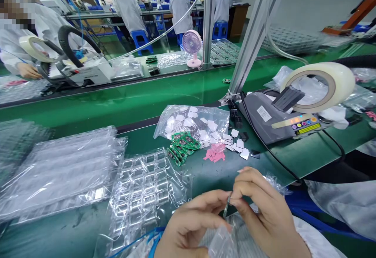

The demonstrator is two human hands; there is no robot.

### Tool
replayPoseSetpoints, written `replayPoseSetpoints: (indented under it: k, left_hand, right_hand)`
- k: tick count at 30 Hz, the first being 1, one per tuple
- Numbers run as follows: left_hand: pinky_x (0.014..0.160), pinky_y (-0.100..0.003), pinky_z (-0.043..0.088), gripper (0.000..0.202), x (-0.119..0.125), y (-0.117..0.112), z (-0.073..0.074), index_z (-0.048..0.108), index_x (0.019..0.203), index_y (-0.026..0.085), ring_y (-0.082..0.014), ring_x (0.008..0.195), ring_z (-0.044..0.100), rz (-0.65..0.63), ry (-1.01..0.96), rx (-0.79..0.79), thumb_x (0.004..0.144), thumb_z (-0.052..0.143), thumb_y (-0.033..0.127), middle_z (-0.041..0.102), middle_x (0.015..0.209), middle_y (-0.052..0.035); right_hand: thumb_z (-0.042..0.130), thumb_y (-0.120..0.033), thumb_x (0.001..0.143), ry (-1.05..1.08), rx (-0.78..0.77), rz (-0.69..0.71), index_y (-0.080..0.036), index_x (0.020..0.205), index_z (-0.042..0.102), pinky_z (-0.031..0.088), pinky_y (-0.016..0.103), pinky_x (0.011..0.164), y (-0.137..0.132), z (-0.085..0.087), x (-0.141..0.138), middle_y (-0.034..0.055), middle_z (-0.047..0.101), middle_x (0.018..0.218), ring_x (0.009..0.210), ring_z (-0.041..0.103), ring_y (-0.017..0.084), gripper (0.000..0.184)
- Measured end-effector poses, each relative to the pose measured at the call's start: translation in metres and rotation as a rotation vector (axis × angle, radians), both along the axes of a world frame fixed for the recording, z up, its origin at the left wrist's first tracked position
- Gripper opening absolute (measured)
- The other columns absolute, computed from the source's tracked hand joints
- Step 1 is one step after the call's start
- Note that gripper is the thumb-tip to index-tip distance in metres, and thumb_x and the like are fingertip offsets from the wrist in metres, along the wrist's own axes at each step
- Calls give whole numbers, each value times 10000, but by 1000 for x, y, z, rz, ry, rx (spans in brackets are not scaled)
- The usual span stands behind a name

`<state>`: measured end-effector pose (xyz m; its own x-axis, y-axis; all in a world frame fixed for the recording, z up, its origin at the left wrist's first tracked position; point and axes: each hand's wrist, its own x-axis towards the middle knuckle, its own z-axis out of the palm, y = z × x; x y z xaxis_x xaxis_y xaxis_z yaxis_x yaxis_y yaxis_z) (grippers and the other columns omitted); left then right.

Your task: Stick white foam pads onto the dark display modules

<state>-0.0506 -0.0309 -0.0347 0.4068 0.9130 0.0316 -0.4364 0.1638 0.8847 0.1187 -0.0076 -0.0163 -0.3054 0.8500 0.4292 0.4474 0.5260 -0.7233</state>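
Observation:
My left hand (pixel 190 222) and my right hand (pixel 264 207) meet at the bottom of the view, close to my body. Both pinch a small thin dark part (pixel 227 207) held upright between the fingertips. A crumpled clear plastic bag (pixel 223 242) lies under my left fingers. Just beyond on the green mat are a heap of small green circuit boards (pixel 182 146), a few pink pads (pixel 215 153), and loose white square pieces (pixel 237 144) spilling from a clear bag (pixel 192 122).
A grey tape dispenser machine (pixel 276 119) with a big white tape roll (pixel 326 85) stands at right, its black cable (pixel 273 152) crossing the mat. Clear blister trays (pixel 143 187) and stacked plastic packs (pixel 58 171) lie left. A pink fan (pixel 192 46) and other workers are beyond the conveyor.

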Motion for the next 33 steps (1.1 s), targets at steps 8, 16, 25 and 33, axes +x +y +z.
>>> replayPoseSetpoints:
  k: [8,16,25,33]
  left_hand:
    - [1015,-381,328,289,3,7,-1,722,910,290,-268,1143,500,-39,-16,-61,627,730,352,566,1207,-67]
    - [1005,-345,358,272,13,7,-17,730,843,203,-243,1120,514,11,-294,-416,649,710,392,597,1154,-68]
    - [990,-393,385,285,9,6,-13,730,836,188,-288,1147,491,9,-295,-524,629,729,384,561,1199,-76]
    - [885,-331,440,259,11,-2,0,728,849,221,-246,1061,522,37,-151,-378,644,717,378,539,1159,-75]
  right_hand:
    - [385,-80,858,-76,86,-5,-191,793,424,350,383,790,2,-20,1,8,453,766,705,449,149,134]
    - [273,-236,933,-113,-87,86,-210,753,357,387,366,826,-15,-20,19,-11,444,713,691,480,144,200]
    - [400,-203,871,-485,-71,-215,-198,800,542,394,345,643,10,-76,68,54,543,765,723,512,209,159]
    - [515,-211,857,-310,441,93,-201,937,608,248,474,963,11,0,6,39,661,935,924,541,209,123]
